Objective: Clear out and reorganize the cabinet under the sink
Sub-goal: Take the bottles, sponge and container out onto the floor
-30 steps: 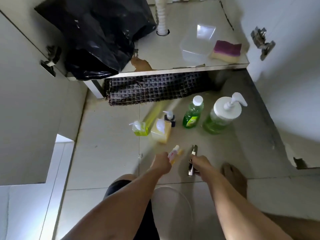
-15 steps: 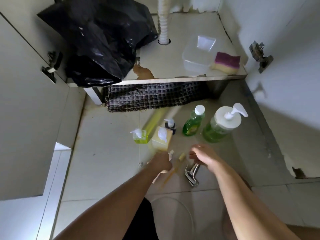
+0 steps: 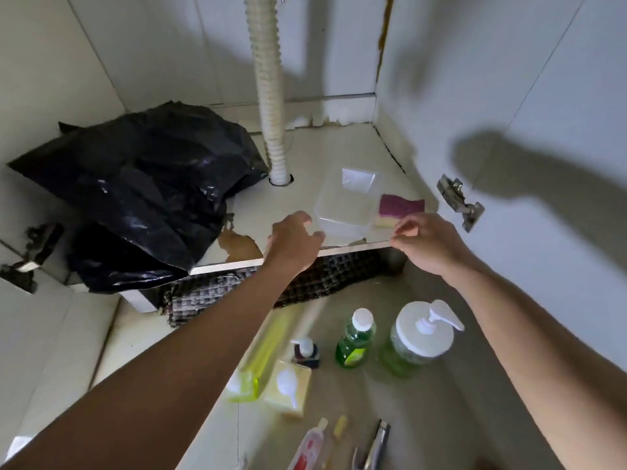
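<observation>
Both arms reach toward the cabinet floor (image 3: 339, 154). My left hand (image 3: 293, 239) hovers open just left of a clear plastic container (image 3: 344, 205) near the front edge, fingertips close to its rim. My right hand (image 3: 425, 242) is at the front edge, right of the container and just in front of a purple and yellow sponge (image 3: 400, 210), fingers loosely curled and holding nothing. A large black plastic bag (image 3: 135, 195) fills the cabinet's left side.
A white corrugated drain pipe (image 3: 269, 96) drops through the cabinet floor. A checked cloth (image 3: 217, 293) lies under the front edge. On the tiled floor stand a green bottle (image 3: 354, 337), a green pump jar (image 3: 417, 337), smaller dispensers (image 3: 288, 385), a tube (image 3: 308, 446) and metal pliers (image 3: 373, 449). A hinge (image 3: 459, 201) sticks out at right.
Both hands let go of the tube and pliers on the floor and rose to the cabinet's front edge. The view tilted up into the cabinet.
</observation>
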